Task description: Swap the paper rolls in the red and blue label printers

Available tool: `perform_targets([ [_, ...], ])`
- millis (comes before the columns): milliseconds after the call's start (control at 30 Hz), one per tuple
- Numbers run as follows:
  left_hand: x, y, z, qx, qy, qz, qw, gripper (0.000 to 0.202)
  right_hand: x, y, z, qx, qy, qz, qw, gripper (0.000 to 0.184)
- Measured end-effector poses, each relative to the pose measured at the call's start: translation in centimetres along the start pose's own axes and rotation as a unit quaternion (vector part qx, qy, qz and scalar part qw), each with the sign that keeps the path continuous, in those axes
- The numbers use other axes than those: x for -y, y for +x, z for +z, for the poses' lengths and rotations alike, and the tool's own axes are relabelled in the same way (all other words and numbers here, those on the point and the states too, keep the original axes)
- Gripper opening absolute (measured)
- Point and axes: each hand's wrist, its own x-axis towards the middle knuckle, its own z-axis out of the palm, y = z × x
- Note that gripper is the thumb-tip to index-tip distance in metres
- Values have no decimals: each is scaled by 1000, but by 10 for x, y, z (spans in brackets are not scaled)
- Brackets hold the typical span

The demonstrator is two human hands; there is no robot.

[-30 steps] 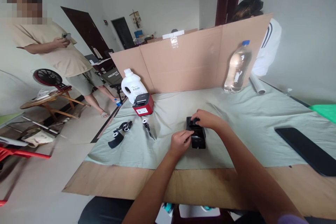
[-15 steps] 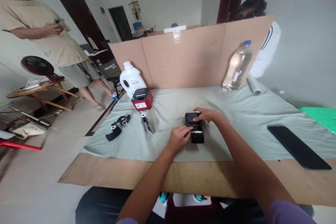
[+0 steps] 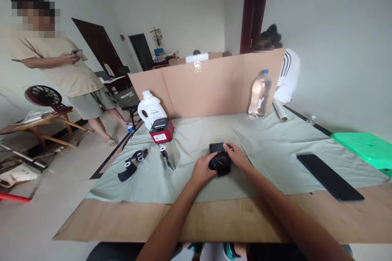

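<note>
A small black device (image 3: 223, 168) lies on the grey-green cloth in front of me, with a flat panel at its far end and a shiny, rounded near end. It looks like a portable receipt printer, though I cannot be sure. My left hand (image 3: 202, 169) grips its left side, thumb on top. On its right side, my right hand (image 3: 238, 156) is closed around the far part, with the thumb near the top edge. Left of my hands, a small roll with a dark strip (image 3: 164, 155) and several similar small rolls (image 3: 130, 168) lie loose on the cloth.
A red-and-black box-shaped machine (image 3: 161, 131) stands before a white jug (image 3: 150, 108). A cardboard screen (image 3: 202, 94) rises behind, with a clear bottle (image 3: 260, 94) at right. A dark slab (image 3: 329, 176) lies right, near a green stool (image 3: 364, 147). Two people are nearby.
My right hand has shifted from the device's top to its right side, and my left thumb now lies over it. The camera view has tilted up and shifted right.
</note>
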Motion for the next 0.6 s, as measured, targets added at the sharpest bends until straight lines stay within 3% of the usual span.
perform_targets([
  [133,-9,46,7,-34,-64,17,997,71,3,30,-16,-82,3,-70,994,47],
  [267,-31,131,30,-53,-75,59,994,72,-6,85,-60,-157,27,-72,985,57],
  [433,-50,224,85,3,-71,97,993,72,-64,131,-113,-228,78,-62,969,70],
  [600,-43,265,135,78,-69,114,988,75,-125,136,-141,-241,126,-6,962,73],
])
